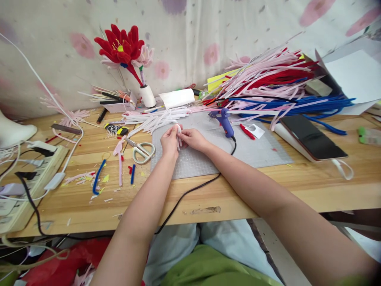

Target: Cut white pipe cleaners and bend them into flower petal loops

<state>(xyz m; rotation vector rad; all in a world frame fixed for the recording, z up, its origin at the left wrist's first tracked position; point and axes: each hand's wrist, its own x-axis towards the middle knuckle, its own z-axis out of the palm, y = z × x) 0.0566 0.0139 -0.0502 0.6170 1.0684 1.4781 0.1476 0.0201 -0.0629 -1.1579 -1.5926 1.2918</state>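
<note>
Over the grey cutting mat (190,169), my left hand (169,140) and my right hand (192,139) meet with their fingers closed on white pipe cleaners (179,130). The fingers partly hide how these are bent. Just beyond lies a loose bundle of white pipe cleaners (157,121). To the left of my left hand rest scissors (143,151) with pale handles. A purple glue gun (224,122) lies on the mat, right of my right hand, its black cord running toward the table's front edge. Beside it is a red tool (247,132) next to a white scrap.
A red pipe-cleaner flower (121,49) stands in a white bottle (147,96). Pink, red and blue pipe cleaners (268,79) pile up at the back right. A phone (312,135) lies at right; a power strip (32,190) with cables sits at left. Blue offcuts (98,177) dot the table.
</note>
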